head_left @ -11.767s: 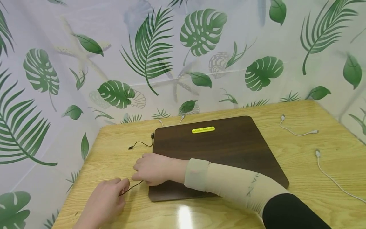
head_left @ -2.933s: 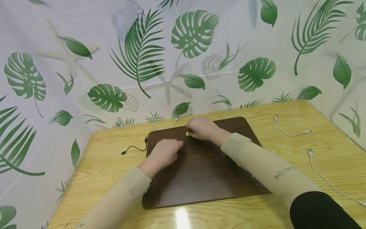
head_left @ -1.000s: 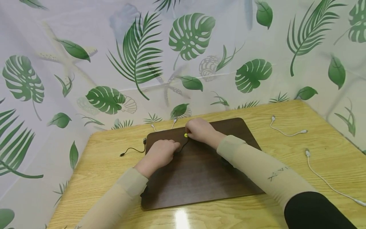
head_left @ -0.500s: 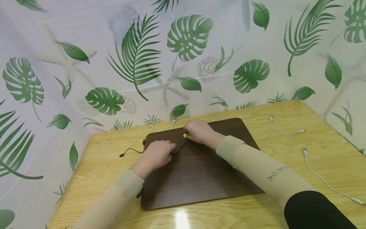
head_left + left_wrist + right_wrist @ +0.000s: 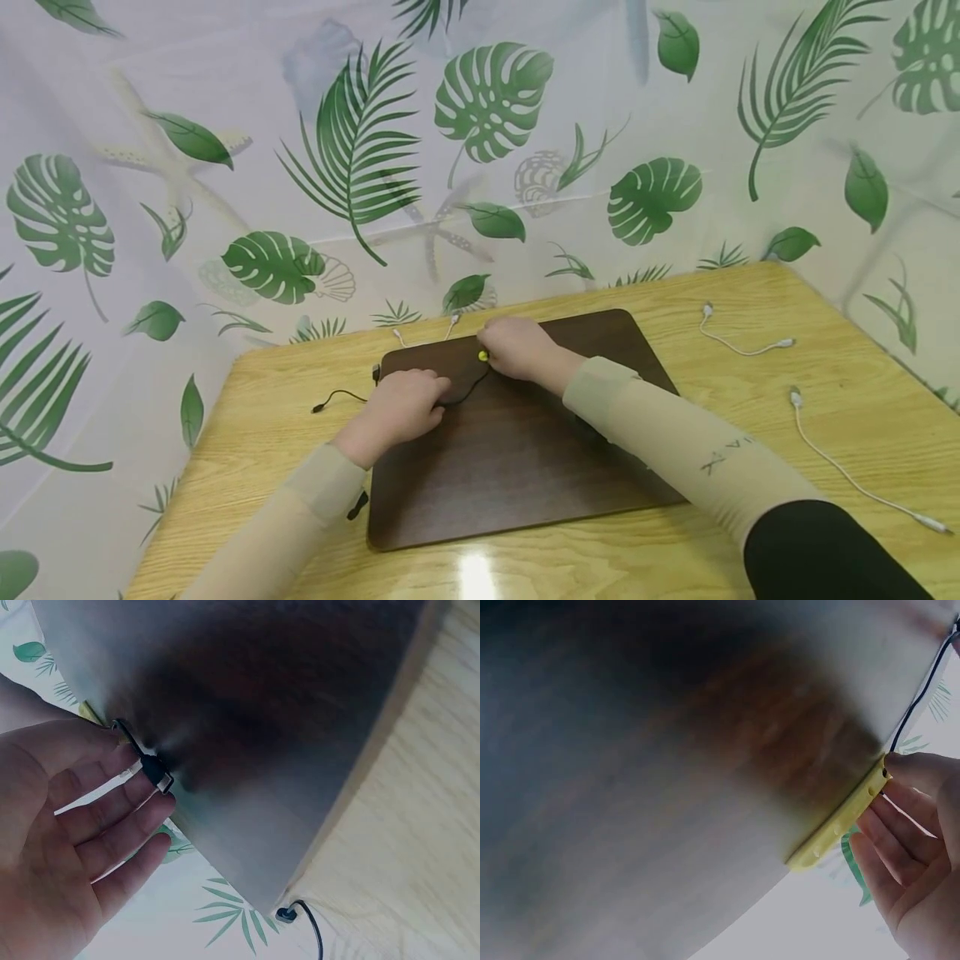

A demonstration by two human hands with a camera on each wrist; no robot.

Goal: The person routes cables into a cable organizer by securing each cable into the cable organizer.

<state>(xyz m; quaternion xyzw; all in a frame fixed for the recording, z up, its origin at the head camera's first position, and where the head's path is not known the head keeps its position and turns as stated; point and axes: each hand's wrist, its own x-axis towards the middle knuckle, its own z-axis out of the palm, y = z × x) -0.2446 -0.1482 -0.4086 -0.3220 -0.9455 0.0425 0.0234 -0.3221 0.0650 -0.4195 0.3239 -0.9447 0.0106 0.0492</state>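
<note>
Pressing the black cable (image 5: 908,715) squarely into the yellow clip (image 5: 836,834), keeping slack, would suit this step. The right hand (image 5: 517,346) pinches the clip's end near the dark board's (image 5: 480,487) far edge; the left hand (image 5: 403,406) pinches the cable beside its plug (image 5: 155,772). Compared with one second ago, the left hand sits farther from the clip.

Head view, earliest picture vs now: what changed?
Both hands moved rightward and away from the person. The right hand went from beside the brown board's left edge to the left end of the yellow strip, pinching the black cable there. The left hand is now over the board, holding the cable near its plug. Unchanged: the strip's spot, the two white cables at right.
</note>
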